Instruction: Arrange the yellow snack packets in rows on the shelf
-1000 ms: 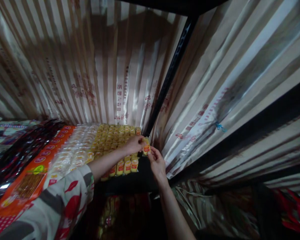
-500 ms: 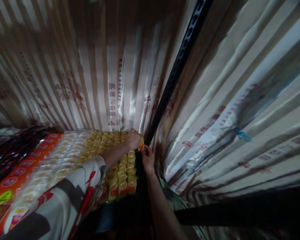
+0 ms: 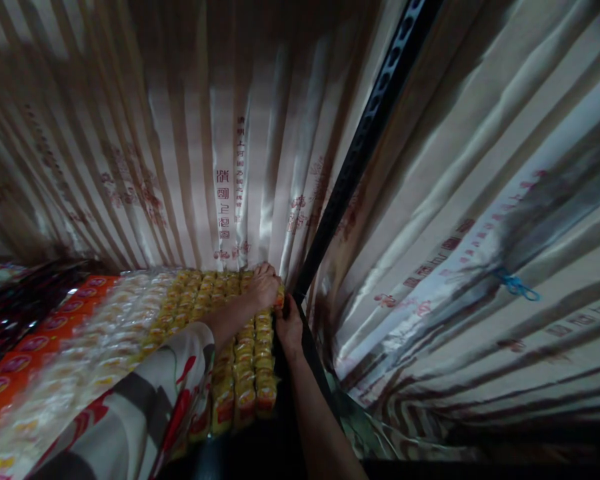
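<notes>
i hold one pack (image 3: 280, 295) between left hand (image 3: 264, 288) and right hand (image 3: 290, 329), near the right edge of the shelf (image 3: 253, 441); slack fingertips could drop it.

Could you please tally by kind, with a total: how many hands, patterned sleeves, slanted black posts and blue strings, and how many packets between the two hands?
Hands (left hand, right hand): 2
Patterned sleeve: 1
Black post, slanted: 1
Blue string: 1
Yellow packet between the hands: 1
Total: 6
</notes>
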A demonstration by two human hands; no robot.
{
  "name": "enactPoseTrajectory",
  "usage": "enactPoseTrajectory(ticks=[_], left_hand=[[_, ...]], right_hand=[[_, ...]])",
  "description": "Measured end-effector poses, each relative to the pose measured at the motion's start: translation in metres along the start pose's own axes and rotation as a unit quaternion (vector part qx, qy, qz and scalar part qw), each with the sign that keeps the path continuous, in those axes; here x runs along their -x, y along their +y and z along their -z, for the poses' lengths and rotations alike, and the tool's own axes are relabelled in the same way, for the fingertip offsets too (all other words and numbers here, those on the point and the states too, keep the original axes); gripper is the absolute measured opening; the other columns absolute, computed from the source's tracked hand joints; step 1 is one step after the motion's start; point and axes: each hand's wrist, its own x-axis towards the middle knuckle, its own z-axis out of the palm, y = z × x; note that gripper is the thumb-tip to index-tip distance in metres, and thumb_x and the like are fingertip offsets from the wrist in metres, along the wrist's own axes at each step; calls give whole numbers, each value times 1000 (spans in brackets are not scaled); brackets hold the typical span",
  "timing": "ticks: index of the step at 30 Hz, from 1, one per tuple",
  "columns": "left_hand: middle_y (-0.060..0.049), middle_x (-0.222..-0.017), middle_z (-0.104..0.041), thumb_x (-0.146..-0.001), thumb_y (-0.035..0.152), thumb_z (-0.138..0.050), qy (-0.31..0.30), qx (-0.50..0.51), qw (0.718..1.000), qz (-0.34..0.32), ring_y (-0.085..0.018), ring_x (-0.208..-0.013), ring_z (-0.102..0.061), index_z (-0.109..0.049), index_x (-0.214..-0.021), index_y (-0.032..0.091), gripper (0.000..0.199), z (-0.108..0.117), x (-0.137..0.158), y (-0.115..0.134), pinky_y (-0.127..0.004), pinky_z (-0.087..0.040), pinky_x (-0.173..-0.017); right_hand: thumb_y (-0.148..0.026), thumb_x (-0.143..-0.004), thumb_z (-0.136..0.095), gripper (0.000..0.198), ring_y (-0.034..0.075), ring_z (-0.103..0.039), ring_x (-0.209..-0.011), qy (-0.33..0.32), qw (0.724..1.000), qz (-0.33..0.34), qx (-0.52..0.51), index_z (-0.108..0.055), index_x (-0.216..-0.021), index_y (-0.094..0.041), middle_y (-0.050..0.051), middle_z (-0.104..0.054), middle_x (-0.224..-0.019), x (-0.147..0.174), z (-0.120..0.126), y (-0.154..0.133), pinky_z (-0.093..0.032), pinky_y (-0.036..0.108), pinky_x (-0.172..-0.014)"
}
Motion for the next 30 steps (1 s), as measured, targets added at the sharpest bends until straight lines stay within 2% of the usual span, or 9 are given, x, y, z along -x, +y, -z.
enactPoseTrajectory(ticks=[2, 8, 13, 26, 30], left_hand=[[-11, -100, -57, -75, 21, -55, 2, 1, 1000, 4, -25, -107, -41, -65, -90, 14, 19, -1, -2, -2, -38, -36, -91], [-10, -101, -58, -74, 23, -55, 13, 18, 1000, -1, -25, -109, -41, -62, -100, 14, 28, -7, -2, -8, -36, -35, -93], [-7, -98, -61, -78, 24, -53, 8, 31, 999, -20, -24, -108, -41, -65, -89, 17, 18, -10, -1, -14, -36, -32, -95], [-8, -94, -61, -79, 17, -49, -4, 20, 1000, -11, -25, -103, -43, -64, -82, 17, 16, -13, -5, -10, -38, -33, -90], [-9, -97, -60, -78, 16, -49, -6, 23, 1000, -9, -25, -104, -43, -63, -82, 16, 15, -11, -3, -9, -38, -32, -91]], right_hand=[[-32, -80, -43, 54, 24, -50, -117, -11, 1000, -3, -2, -44, -129, -9, 16, -55, -125, -1, -3, -2, -37, 38, -100], [-32, -79, -42, 47, 24, -54, -112, -17, 1000, 10, -22, -53, -122, -17, 10, -61, -117, -5, -13, -1, -40, 39, -96], [-32, -80, -43, 45, 22, -53, -113, -36, 997, 40, -56, -54, -122, -21, 6, -61, -119, -7, -18, 5, -39, 39, -98], [-28, -80, -42, 39, 23, -44, -121, -33, 994, 97, -43, -60, -113, -18, 8, -60, -118, -13, -22, 15, -30, 43, -105], [-27, -79, -42, 43, 22, -44, -120, -33, 996, 74, -33, -57, -118, -19, 7, -60, -119, -11, -21, 15, -32, 41, -104]])
